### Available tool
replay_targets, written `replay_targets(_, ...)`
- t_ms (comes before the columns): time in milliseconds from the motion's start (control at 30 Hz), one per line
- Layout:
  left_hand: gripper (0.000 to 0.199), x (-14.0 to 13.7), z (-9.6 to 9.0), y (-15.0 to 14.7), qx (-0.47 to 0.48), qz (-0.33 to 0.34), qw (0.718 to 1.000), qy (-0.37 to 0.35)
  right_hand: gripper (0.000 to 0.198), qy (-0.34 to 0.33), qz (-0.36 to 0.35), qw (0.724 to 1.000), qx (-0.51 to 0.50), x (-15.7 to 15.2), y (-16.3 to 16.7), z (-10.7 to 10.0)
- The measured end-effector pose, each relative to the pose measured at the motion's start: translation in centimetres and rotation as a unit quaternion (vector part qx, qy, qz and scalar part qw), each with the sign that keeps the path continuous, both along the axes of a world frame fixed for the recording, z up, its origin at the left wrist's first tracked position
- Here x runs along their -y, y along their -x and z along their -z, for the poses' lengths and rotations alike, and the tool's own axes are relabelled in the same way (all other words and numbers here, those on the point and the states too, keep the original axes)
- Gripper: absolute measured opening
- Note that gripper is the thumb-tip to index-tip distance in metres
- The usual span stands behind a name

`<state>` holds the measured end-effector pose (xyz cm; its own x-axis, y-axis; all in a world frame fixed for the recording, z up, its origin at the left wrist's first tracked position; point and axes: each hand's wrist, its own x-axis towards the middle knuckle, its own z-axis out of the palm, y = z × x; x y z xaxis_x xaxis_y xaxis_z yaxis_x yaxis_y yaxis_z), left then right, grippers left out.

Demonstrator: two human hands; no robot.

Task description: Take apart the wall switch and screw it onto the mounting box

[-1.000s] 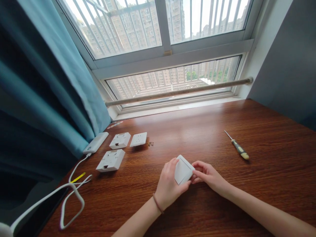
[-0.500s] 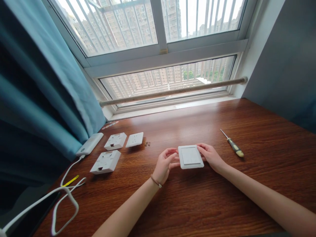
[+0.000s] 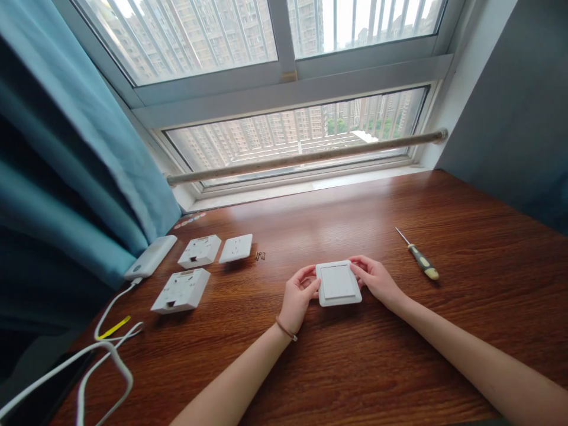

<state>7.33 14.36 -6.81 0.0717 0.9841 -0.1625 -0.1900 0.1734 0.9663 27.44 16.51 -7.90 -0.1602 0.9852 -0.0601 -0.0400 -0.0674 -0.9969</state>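
A white switch panel [image 3: 338, 283] sits right of centre in the lower half of the frame, its broad square face turned up toward the camera. The left hand [image 3: 299, 299] grips it by the left edge, thumb at the front and the other fingers partly hidden behind. The right hand [image 3: 377, 281] grasps the opposite side near the upper right corner, its thumb on the rim. A dark shadow lies below the panel; whether its underside touches the wooden tabletop [image 3: 337, 367] cannot be told. A thin brown bracelet [image 3: 287, 329] circles the left wrist.

Toward the right of the frame lies a screwdriver [image 3: 419, 257], its tip pointing to the upper left and its handle to the lower right, apart from the right hand. Left of centre, a white socket plate [image 3: 236, 248] rests with a few small screws [image 3: 260, 256] just beside its right edge. Further left are two white boxes: the rear box [image 3: 199, 251] near the socket plate, and the front box [image 3: 181, 291] lower in the frame. Beyond them, by the blue curtain [image 3: 133, 177], lies a white rounded device [image 3: 151, 257] with a white cable [image 3: 119, 355] plugged into its near end. A yellow strip [image 3: 114, 328] lies by the cable at lower left.
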Motion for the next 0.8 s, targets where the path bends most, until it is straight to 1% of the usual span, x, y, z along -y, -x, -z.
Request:
replay_targets(233, 0.041, 0.1, -0.4, -0.3, -0.032, -0.037, 0.999, 0.008, 0.034, -0.037, -0.012, 0.999, 0.038, 0.0, 0.0, 0.1)
replay_targets(367, 0.038, 0.1, -0.5, -0.4, -0.044, -0.042, 0.998, 0.009, 0.034, -0.058, -0.019, 0.996, 0.07, 0.1, -0.1, 0.1)
replay_targets(467, 0.035, 0.1, -0.4, -0.3, -0.047, -0.041, 0.998, 0.01, 0.034, -0.089, -0.006, 0.991, 0.097, 0.2, -0.2, 0.4)
replay_targets(533, 0.035, 0.0, -0.3, -0.3, -0.048, -0.037, 0.998, 0.01, 0.037, -0.107, -0.011, 0.99, 0.097, 0.3, -0.1, 0.5)
replay_targets(600, 0.036, 0.0, -0.3, -0.3, -0.048, -0.033, 0.998, 0.01, 0.045, -0.134, -0.03, 0.986, 0.096, 0.5, -0.2, 0.4)
replay_targets(667, 0.035, 0.0, -0.3, -0.2, -0.044, -0.027, 0.999, 0.009, 0.06, -0.181, -0.061, 0.973, 0.13, 0.7, -0.2, 0.2)
replay_targets(733, 0.033, 0.0, -0.2, -0.2, -0.038, -0.022, 0.999, 0.006, 0.076, -0.231, -0.097, 0.949, 0.19, 0.9, -0.3, -0.2)
replay_targets(800, 0.032, 0.0, -0.1, -0.2, -0.033, -0.018, 0.999, 0.005, 0.089, -0.262, -0.129, 0.926, 0.242, 1.1, -0.3, -0.5)
